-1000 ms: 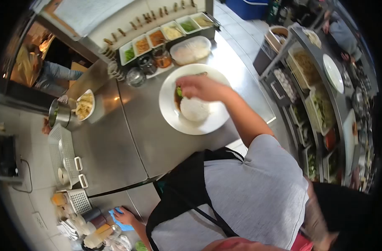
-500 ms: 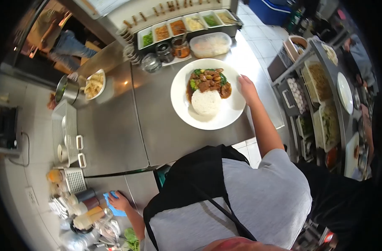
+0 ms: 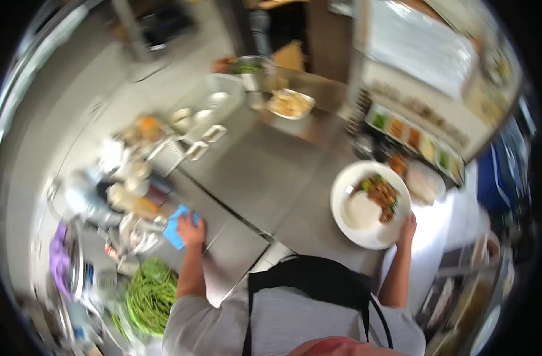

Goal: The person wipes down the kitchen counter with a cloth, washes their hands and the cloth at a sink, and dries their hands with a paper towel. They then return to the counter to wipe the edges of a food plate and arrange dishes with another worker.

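Observation:
My right hand [image 3: 407, 230] grips the right rim of a wide white plate [image 3: 374, 238]. On the plate lie a mound of white rice [image 3: 364, 210] and brown saucy meat [image 3: 382, 194] with green vegetables. Whether the plate rests on the steel counter or is held just above it, I cannot tell. My left hand [image 3: 191, 228] is closed over a blue cloth [image 3: 174, 232] on the counter to the left, beside several bottles. Its fingers are blurred but bent onto the cloth.
A row of topping trays [image 3: 413, 137] stands behind the plate, with a lidded plastic tub [image 3: 425, 181] before it. A white dish of pale food [image 3: 290, 104] is at the back. Squeeze bottles [image 3: 131, 200] and green beans [image 3: 152, 296] crowd the left. A seam [image 3: 223, 204] crosses the counter.
My view has swung left, so the counter appears rotated and the green beans show fully. My right hand still has the plate, and my left hand still has the blue cloth.

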Motion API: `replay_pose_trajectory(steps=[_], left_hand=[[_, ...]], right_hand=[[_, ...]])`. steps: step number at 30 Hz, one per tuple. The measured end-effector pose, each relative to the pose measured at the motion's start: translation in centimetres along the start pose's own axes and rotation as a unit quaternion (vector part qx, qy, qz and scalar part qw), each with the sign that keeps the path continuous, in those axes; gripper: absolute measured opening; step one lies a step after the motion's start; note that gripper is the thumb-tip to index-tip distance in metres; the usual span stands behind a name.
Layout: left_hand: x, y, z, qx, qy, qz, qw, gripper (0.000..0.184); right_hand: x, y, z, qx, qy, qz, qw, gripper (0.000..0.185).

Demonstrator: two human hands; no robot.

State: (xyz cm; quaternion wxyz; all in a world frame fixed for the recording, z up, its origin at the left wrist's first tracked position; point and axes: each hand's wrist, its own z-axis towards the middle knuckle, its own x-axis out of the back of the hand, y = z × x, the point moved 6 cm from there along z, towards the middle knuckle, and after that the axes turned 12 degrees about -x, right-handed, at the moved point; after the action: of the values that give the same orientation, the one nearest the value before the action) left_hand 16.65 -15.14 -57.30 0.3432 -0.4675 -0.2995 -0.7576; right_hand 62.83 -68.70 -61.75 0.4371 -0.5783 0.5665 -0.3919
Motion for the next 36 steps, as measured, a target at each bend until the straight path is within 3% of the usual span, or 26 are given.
replay_pose_trajectory(steps=[2,5,14,18,20,21,22,24,25,26,27,28,32,34,36], left_hand=[[0.7,0.5,-0.1,0.027,-0.01,0.0,1.0,0.048],[1.2,0.9,-0.4,0.052,-0.016,0.001,0.999,0.05],[0.9,0.4,-0.4,0.057,-0.013,-0.001,0.998,0.05],[0.9,0.6,-0.4,0.055,-0.01,0.002,0.998,0.05],[1.3,0.5,-0.4,0.057,-0.008,0.003,0.998,0.049],[1.4,0.4,-0.4,0.05,-0.014,-0.003,0.999,0.049],[1.0,0.6,0.0,0.031,-0.029,-0.014,0.999,0.048],[0.5,0.5,0.0,-0.017,0.037,0.0,0.999,0.045],[0.4,0.7,0.1,-0.014,0.017,0.01,1.0,0.045],[0.6,1.0,0.2,0.004,-0.009,-0.001,1.0,0.045],[0.1,0.7,0.0,0.004,-0.011,0.027,1.0,0.046],[-0.3,0.4,-0.1,-0.007,-0.007,0.046,0.999,0.047],[-0.6,0.1,-0.1,-0.001,-0.018,0.048,0.999,0.049],[-0.4,0.3,-0.1,-0.005,-0.017,0.04,0.999,0.049],[0.0,0.8,0.1,0.0,-0.016,0.03,0.999,0.048]], right_hand=[[-1.6,-0.5,0.5,0.015,-0.007,0.034,0.999,0.029],[-2.7,-0.4,1.9,0.023,0.006,-0.041,0.999,0.032],[-6.6,-1.3,1.9,0.0,-0.029,-0.024,0.999,0.036],[-6.0,-1.3,2.8,0.0,-0.049,-0.123,0.991,0.034],[-4.9,-2.2,3.5,0.003,-0.1,-0.242,0.965,0.033],[-5.8,-5.7,0.8,-0.01,-0.076,-0.388,0.919,0.032],[-4.0,-4.0,5.0,0.21,-0.085,-0.528,0.818,0.033],[-4.4,-10.4,2.9,0.155,-0.004,-0.476,0.866,0.034],[-3.5,-12.5,3.6,0.214,0.048,-0.469,0.856,0.035],[-4.2,-16.2,2.4,0.223,0.074,-0.401,0.885,0.036],[-5.1,-18.9,2.6,0.248,0.039,-0.383,0.889,0.036],[-5.8,-21.1,2.8,0.257,0.084,-0.39,0.88,0.036],[-10.9,-25.6,7.7,0.268,0.003,-0.236,0.934,0.033],[-13.7,-26.4,11.1,0.241,-0.038,-0.239,0.94,0.032],[-16.0,-27.5,13.7,0.285,-0.005,-0.285,0.915,0.031]])
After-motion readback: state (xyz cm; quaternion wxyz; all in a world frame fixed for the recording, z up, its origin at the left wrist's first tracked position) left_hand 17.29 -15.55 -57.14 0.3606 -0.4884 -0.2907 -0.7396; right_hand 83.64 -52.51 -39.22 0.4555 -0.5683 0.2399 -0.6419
